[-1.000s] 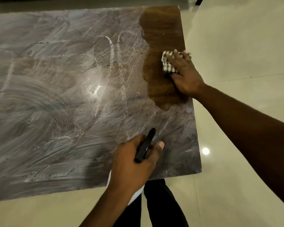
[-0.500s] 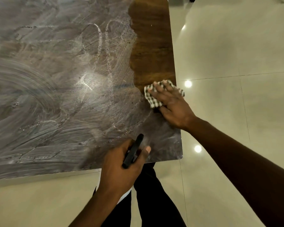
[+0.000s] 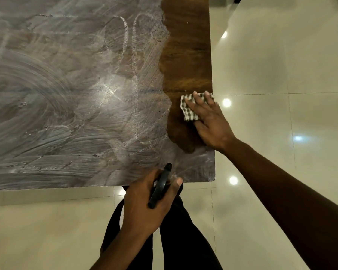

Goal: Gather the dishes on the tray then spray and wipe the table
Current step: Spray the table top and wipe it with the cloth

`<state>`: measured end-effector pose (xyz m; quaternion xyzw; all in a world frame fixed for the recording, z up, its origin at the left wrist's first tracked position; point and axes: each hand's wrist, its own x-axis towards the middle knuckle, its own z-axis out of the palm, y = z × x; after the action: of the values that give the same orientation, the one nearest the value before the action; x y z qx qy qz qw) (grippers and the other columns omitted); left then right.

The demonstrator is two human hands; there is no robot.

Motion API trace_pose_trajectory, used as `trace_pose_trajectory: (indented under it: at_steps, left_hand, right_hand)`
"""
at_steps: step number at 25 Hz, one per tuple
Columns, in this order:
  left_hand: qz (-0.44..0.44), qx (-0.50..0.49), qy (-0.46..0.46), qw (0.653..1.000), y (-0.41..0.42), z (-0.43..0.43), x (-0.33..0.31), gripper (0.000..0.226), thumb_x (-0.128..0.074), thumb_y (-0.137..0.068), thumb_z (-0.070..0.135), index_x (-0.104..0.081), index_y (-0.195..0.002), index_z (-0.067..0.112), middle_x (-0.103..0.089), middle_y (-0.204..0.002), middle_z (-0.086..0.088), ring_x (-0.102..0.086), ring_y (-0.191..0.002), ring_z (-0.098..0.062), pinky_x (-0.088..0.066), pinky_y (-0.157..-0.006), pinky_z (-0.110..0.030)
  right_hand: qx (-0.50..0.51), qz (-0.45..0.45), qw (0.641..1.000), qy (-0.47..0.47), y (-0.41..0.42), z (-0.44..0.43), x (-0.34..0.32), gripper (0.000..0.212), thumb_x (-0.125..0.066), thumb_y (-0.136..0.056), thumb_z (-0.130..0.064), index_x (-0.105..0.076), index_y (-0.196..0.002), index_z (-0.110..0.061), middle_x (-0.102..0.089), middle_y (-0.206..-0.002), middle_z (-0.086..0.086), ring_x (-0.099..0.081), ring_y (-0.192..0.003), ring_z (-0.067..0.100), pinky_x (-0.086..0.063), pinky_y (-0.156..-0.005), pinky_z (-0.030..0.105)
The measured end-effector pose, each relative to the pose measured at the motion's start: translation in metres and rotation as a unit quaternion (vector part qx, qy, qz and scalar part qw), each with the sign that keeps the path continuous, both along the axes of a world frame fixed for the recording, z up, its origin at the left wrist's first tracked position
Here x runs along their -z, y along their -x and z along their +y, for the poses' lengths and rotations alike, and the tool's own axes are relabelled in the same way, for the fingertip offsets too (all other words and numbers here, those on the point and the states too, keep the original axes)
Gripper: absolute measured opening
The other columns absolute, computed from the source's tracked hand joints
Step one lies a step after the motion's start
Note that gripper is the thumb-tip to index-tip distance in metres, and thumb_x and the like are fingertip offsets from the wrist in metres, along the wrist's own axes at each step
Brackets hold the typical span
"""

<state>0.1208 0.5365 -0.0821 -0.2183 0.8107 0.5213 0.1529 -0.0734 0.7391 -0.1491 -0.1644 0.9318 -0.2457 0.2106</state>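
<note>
While a checked cloth (image 3: 189,114) is pressed flat on the table (image 3: 66,94) at its right edge, some way up from the near right corner, much of it is covered by the right hand (image 3: 211,123), whose fingers are laid straight and slightly spread over it. A black sprayer (image 3: 160,188) is gripped by the left hand (image 3: 144,207) just over the near edge, with the fingers curled round it and the thumb laid alongside; whatever is below is hidden by that hand. A bare brown strip (image 3: 185,55) is seen along the right edge, and the rest of the top is coated with whitish smears (image 3: 47,117). Dark trousers (image 3: 180,230) and a glossy tiled floor (image 3: 281,65) are seen beside the table.
</note>
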Motion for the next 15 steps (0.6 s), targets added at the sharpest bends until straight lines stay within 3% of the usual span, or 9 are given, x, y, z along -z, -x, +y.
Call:
trace_pose_trajectory:
  at_steps: [6,9,12,15]
  left_hand:
    - [0.031,0.001,0.011,0.999,-0.034,0.008,0.013,0.048,-0.068,-0.095,0.062,-0.043,-0.064,0.035,-0.046,-0.054,0.006,-0.051,-0.050,-0.013,-0.044,-0.053,-0.036]
    - [0.022,-0.006,-0.003,1.000,-0.048,0.010,0.015,0.041,-0.069,-0.094,0.063,-0.050,-0.067,0.039,-0.051,-0.056,0.008,-0.053,-0.051,-0.012,-0.048,-0.055,-0.038]
    - [0.002,-0.012,0.001,1.000,-0.062,0.007,0.019,0.045,-0.069,-0.091,0.070,-0.060,-0.079,0.028,-0.059,-0.062,0.005,-0.060,-0.056,-0.013,-0.055,-0.060,-0.042]
    - [-0.001,-0.005,0.015,1.000,-0.077,0.001,0.019,0.049,-0.068,-0.091,0.071,-0.057,-0.077,0.025,-0.060,-0.061,0.004,-0.062,-0.056,-0.012,-0.056,-0.061,-0.043]
  right_hand:
    - [-0.252,0.034,0.967,-0.020,-0.072,0.042,-0.004,0.071,-0.049,-0.098,-0.018,-0.034,-0.166,-0.030,-0.019,-0.178,-0.006,-0.001,-0.167,0.022,-0.012,-0.134,0.054]
    - [-0.120,0.024,0.992,-0.005,-0.068,0.057,-0.008,0.066,-0.047,-0.100,-0.019,-0.038,-0.164,-0.032,-0.022,-0.177,-0.007,-0.004,-0.167,0.021,-0.023,-0.131,0.055]
    - [0.008,0.011,1.000,-0.001,-0.072,0.015,-0.002,0.064,-0.040,-0.099,-0.030,-0.037,-0.163,-0.034,-0.022,-0.177,-0.003,-0.005,-0.166,0.028,-0.019,-0.131,0.059]
    - [-0.085,0.030,0.996,0.011,-0.127,-0.010,0.004,0.066,-0.045,-0.100,-0.022,-0.037,-0.165,-0.031,-0.021,-0.177,-0.003,-0.003,-0.167,0.027,-0.016,-0.132,0.059]
